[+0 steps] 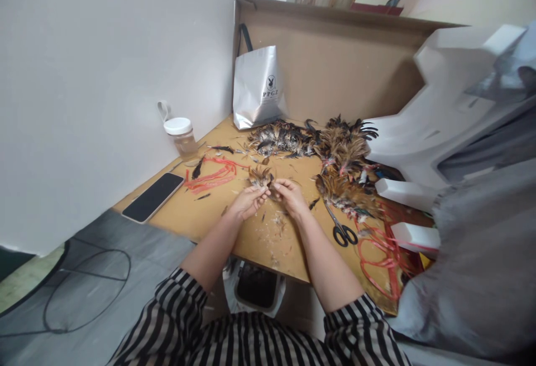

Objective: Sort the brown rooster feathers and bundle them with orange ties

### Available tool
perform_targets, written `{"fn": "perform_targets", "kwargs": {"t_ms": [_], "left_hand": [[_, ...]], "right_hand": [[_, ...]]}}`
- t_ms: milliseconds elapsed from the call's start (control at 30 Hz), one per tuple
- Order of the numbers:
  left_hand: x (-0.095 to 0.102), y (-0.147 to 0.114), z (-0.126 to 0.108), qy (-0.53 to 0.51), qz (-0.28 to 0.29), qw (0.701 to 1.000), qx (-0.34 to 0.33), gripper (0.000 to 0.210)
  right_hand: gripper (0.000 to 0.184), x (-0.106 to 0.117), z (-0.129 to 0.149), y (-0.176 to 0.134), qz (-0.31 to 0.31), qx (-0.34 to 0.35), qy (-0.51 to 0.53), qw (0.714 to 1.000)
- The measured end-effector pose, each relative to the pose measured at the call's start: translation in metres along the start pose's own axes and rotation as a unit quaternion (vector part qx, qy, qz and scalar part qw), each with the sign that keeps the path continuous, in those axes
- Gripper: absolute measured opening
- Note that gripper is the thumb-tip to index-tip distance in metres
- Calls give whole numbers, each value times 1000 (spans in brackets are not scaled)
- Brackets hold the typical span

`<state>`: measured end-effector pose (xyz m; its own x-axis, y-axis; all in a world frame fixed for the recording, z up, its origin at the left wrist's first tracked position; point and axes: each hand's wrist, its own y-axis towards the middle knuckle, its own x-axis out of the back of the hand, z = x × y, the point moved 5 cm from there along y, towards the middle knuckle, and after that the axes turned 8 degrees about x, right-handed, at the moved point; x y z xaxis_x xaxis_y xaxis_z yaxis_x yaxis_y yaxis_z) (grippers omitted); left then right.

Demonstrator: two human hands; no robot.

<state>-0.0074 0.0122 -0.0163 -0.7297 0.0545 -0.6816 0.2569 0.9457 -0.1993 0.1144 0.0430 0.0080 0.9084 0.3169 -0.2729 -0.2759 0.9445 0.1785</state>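
My left hand pinches a small fan-shaped bunch of brown feathers by its base, above the middle of the table. Close beside it, my right hand has thumb and forefinger pressed together at the bunch's right edge, on what looks like a dark feather. Behind the hands lies a loose pile of dark and whitish feathers. Bundles of brown feathers lie to the right, some tied with pinkish-red strips. Black-handled scissors rest in front of these bundles.
Red plastic strips lie at left, with more tangled red strips at right. A phone sits on the left edge, near a white-lidded jar. A silver bag stands at the back. White foam pieces border the right side.
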Motion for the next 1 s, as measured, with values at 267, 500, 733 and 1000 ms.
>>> {"fn": "perform_targets", "kwargs": {"t_ms": [267,500,733,1000], "left_hand": [[-1,0,0,-23,22,999,13,8],[-2,-1,2,81,-18,997,0,18],[-4,-2,3,124,-45,991,-5,25],[-3,-2,4,150,-51,987,-8,25]], "right_hand": [[19,-5,-4,-2,62,-24,16,998],[24,0,-5,0,22,4,-63,998],[25,0,-3,0,6,36,-112,993],[27,-1,-2,0,1,35,-129,991]]}}
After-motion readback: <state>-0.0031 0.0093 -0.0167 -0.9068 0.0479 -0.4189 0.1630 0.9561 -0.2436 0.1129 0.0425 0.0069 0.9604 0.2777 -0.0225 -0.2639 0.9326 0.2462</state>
